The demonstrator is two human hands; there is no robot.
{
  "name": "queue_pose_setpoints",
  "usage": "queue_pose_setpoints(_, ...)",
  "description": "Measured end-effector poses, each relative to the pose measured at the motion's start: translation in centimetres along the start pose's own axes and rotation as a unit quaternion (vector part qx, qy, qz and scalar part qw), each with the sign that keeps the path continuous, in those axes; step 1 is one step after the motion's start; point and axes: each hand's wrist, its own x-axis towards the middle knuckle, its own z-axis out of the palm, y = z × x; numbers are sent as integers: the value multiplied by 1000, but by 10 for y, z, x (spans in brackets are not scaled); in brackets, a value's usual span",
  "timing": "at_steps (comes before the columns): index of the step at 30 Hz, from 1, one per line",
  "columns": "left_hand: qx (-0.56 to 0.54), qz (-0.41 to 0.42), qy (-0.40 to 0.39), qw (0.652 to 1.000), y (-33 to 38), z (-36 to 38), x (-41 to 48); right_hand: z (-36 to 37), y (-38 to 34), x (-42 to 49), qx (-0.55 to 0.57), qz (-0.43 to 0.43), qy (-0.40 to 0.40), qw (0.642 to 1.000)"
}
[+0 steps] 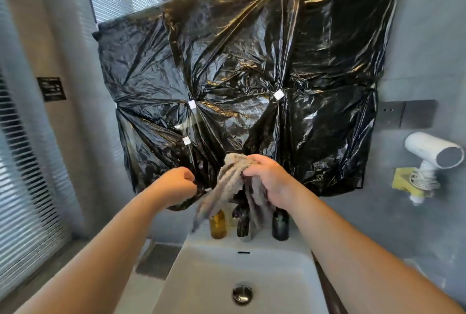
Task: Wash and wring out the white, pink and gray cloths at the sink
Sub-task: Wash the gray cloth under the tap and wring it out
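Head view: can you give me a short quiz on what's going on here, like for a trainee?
1. True or false: the right hand grips the gray cloth.
2. The cloth hangs above a: A) sink B) stove C) bathtub.
3. Fill in: the plastic on the wall is ___.
Key: 1 true; 2 A; 3 black.

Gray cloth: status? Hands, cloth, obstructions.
Right hand grips gray cloth, bunched, raised above sink. Left hand curled beside its hanging edge; grip unclear. Bottles stand on ledge behind dangling ends.
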Motion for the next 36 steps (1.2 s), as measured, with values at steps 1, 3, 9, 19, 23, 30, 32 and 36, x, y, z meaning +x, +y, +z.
queue_pose_setpoints(1,-47,35,-61,996,0,11,-7,8,-7,0,-3,-5,-4,1000)
queue_pose_setpoints(3,-231,86,-172,954,8,36,-19,27,-16,0,-16,-12,-11,1000)
queue_pose_setpoints(9,-543,70,-87,832,13,52,-6,39,-37,-5,-36,-29,-10,999)
queue_pose_setpoints(19,-385,185,86,900,3,27,12,60,7,14,187,218,-63,956)
queue_pose_setpoints(23,-242,251,-94,933,-21,15,23,60,20,26,192,207,60,957)
queue_pose_setpoints(30,54,323,-58,943,-17,6,34,60,21,23,111,190,16,975)
queue_pose_setpoints(32,139,338,-20,930,-13,3,42,58,17,25,130,188,-15,973)
queue_pose_setpoints(36,219,419,41,880,-8,0,55,40,17,27,127,243,-90,958)
